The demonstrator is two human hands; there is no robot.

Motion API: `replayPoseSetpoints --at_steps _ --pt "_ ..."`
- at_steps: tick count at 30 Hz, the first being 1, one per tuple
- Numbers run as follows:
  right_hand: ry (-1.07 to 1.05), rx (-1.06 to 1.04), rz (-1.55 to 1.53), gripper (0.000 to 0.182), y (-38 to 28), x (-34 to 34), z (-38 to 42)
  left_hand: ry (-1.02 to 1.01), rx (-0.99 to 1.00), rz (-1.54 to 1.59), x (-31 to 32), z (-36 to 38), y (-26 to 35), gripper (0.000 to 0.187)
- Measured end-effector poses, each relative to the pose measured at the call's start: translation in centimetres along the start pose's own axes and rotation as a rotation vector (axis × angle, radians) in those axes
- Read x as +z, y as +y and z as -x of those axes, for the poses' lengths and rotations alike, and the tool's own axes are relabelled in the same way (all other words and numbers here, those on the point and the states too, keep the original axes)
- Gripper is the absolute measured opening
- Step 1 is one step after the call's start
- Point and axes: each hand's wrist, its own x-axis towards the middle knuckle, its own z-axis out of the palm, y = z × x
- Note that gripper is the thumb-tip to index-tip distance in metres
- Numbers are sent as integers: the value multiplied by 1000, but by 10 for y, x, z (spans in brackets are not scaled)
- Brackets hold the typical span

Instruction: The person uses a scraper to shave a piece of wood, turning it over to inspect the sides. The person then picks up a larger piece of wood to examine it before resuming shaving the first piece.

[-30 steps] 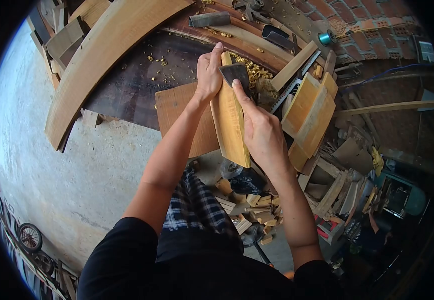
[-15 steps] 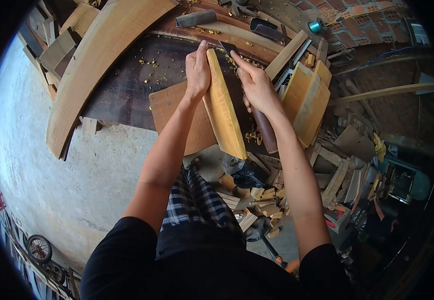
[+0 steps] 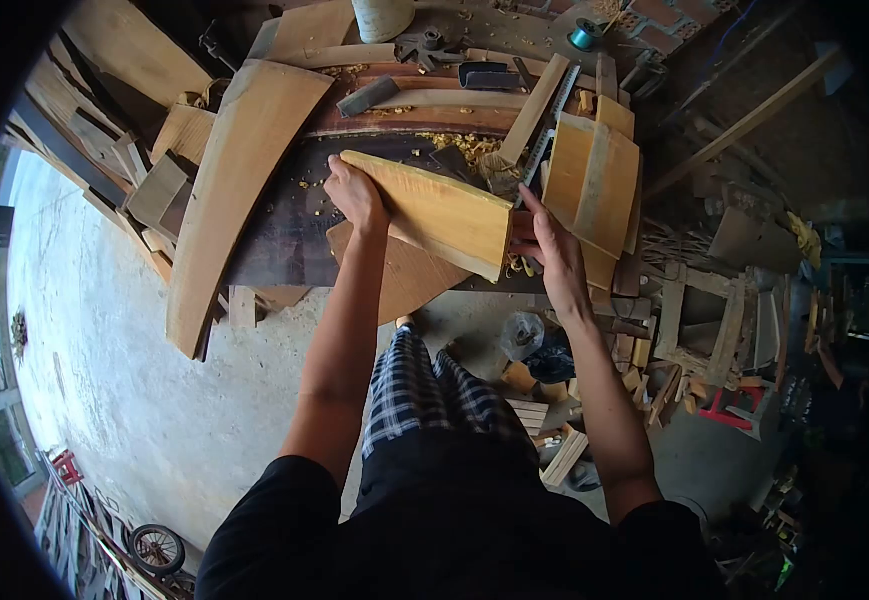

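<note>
My left hand point(image 3: 356, 193) is wrapped round the left end of a yellow wooden board point(image 3: 434, 208), which is tilted over the workbench point(image 3: 284, 235). At the board's right end is my right hand point(image 3: 557, 250), its fingers stretched out and apart, some reaching right at the end edge. No tool shows in it. Just behind the board's upper edge a flat dark piece point(image 3: 451, 160) lies on the bench among curly wood shavings point(image 3: 464, 145). Under the board, a brown wooden panel point(image 3: 409, 275) sticks out past the bench's near edge.
A long curved plank point(image 3: 244, 180) spans the bench's left side. Right of the board are a ruler point(image 3: 552, 115), a wood strip point(image 3: 534, 105) and yellow boards point(image 3: 594, 180). A dark block point(image 3: 367, 95) and a teal spool point(image 3: 586, 35) sit farther back. Offcuts point(image 3: 564, 455) litter the floor.
The board has swung from nearly upright to lying across my view. My right hand has let go of the dark long-handled tool and moved to the board's right end. The view has shifted.
</note>
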Motion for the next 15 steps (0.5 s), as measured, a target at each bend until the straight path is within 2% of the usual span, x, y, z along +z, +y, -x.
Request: replayPoseSetpoints --at_steps 2,3,5,7,9,11,12,13,15 --pt "16 -212 212 55 -20 18 23 23 -20 -138 -10 12 12 52" --pt "63 -309 213 51 1 25 22 -14 -35 -63 -13 19 13 57" --pt "299 -472 425 48 -11 34 25 -27 -77 -123 -18 50 41 69" --pt "331 -428 416 50 -21 28 27 -105 -130 -123 -32 67 62 70" --pt "358 -370 417 51 -31 22 32 -347 -183 -129 -53 84 87 57" --pt "300 -344 345 57 -47 18 40 -555 -97 -194 -71 94 104 47" --pt "234 -178 367 62 -55 12 43 -607 -139 -134 -78 92 106 40" --pt "237 -181 365 62 -56 10 44 -620 -160 -114 -84 92 106 40" --pt "207 -401 235 62 -55 12 43 -592 -155 -100 -94 94 109 40"
